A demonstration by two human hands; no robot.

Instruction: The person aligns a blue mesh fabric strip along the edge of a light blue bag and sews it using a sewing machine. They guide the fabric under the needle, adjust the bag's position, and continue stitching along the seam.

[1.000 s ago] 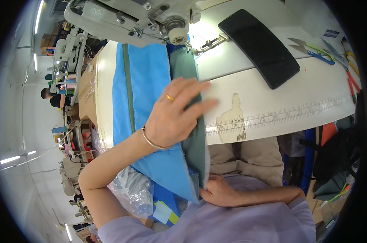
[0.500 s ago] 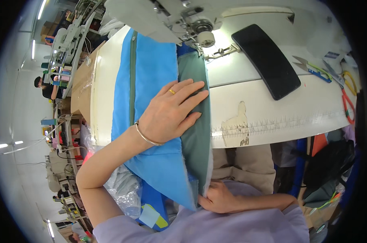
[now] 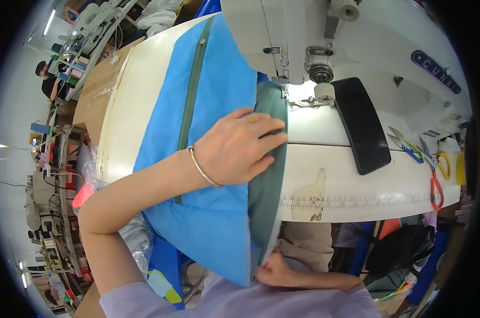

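A bright blue fabric piece (image 3: 218, 222) with a dark green zipper strip (image 3: 194, 87) lies across the sewing table. Along its right edge runs a grey-green fabric panel (image 3: 263, 199), whose far end reaches the presser foot of a white sewing machine (image 3: 261, 40). My left hand (image 3: 240, 146), wearing a ring and a bangle, rests on the grey-green panel with its fingers apart and slightly bent. At the near end, close to my body, my right hand (image 3: 277, 269) is closed on the fabric edge; its fingertips are partly hidden.
A black phone (image 3: 362, 127) lies right of the needle area. Beyond it are thread snips (image 3: 406, 146) and red-handled scissors (image 3: 437, 191). A ruler strip (image 3: 351, 202) follows the table's near edge. At the left stands a cardboard box (image 3: 99, 103); a person (image 3: 48, 79) sits far off.
The view has shifted, so the machine and phone appear lower and more of the machine shows. Both hands stay on the fabric; the left fingers look more bent.
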